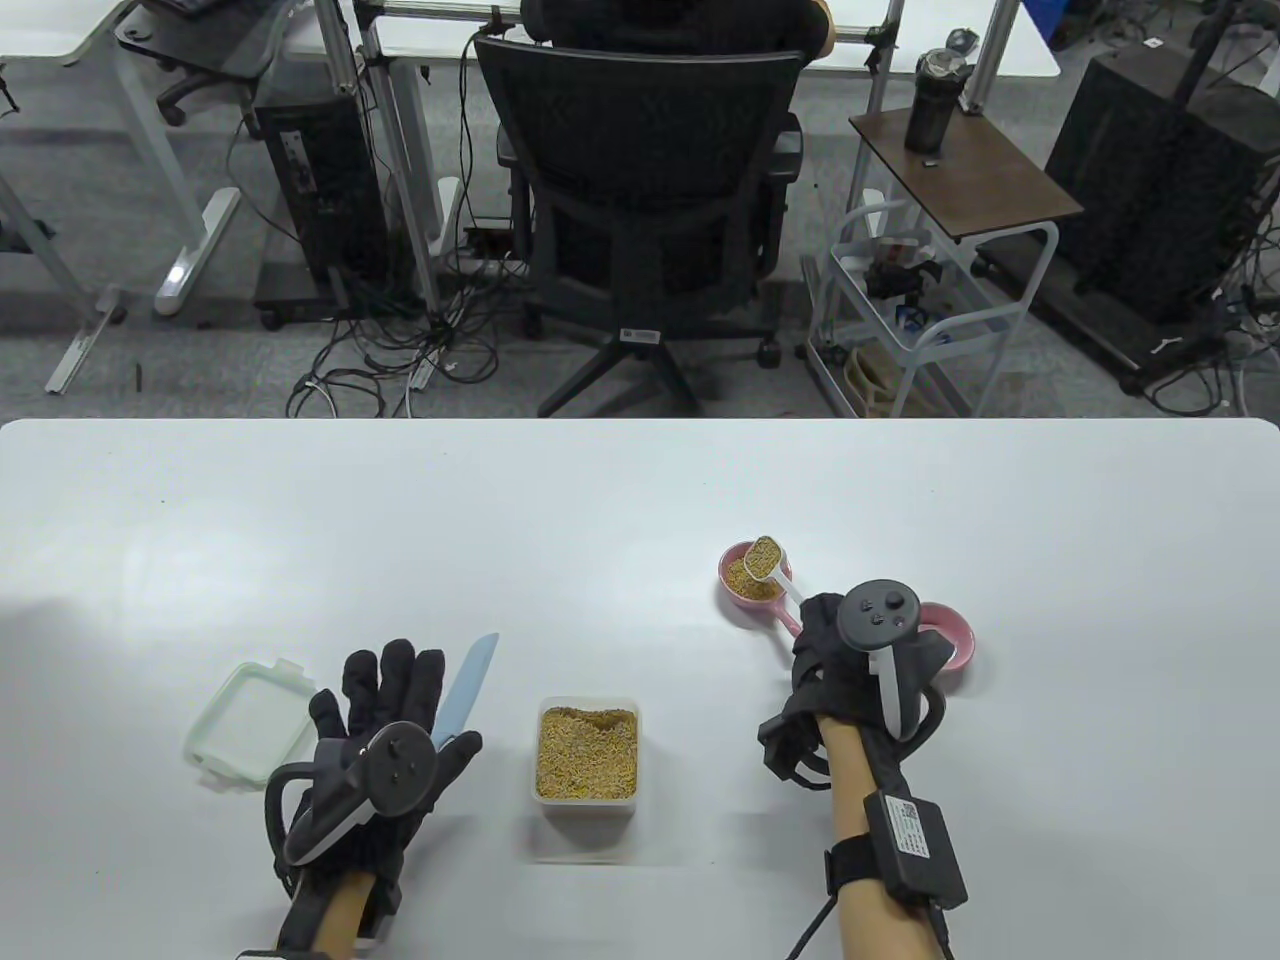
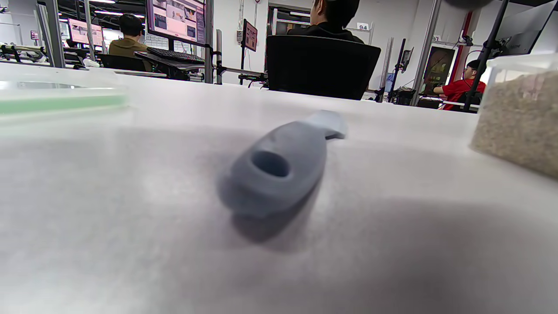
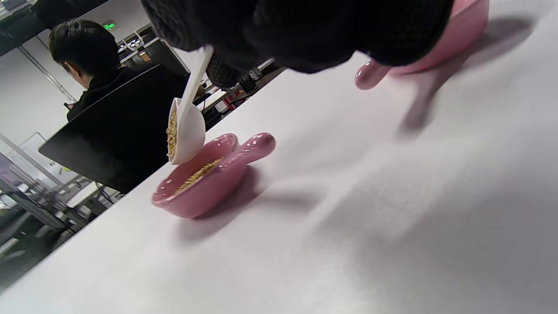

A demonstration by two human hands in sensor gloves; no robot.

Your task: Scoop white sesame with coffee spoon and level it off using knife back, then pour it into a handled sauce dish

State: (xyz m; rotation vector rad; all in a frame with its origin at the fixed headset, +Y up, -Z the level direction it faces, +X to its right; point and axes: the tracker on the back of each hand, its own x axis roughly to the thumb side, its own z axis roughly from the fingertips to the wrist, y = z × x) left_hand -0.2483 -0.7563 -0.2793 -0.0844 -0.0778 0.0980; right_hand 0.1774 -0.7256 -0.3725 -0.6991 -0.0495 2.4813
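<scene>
**Spoon tipped over the pink dish, knife lying flat under the left hand**

Near the left edge of the white table [image 1: 640, 500] lies a clear lid with a green seal [image 1: 245, 722], just beside the left hand. A square clear container of sesame [image 1: 587, 752] stands between the two hands, uncovered and nearly full. A second pink dish [image 1: 950, 640] sits just right of the right hand, partly hidden behind its tracker. Beyond the table's far edge stands a black office chair [image 1: 650, 200] with a person seated in it, facing away.

The left hand [image 1: 385, 735] lies palm down on the table, fingers straight and spread, over the handle of the pale blue knife [image 1: 468, 688], whose blade points away from the person.

The right hand [image 1: 850, 650] pinches the handle of the white coffee spoon [image 3: 186, 131] with curled fingers. The spoon's bowl, holding sesame, is tilted on its side over the handled sauce dish [image 3: 205, 183], which already contains sesame.
</scene>
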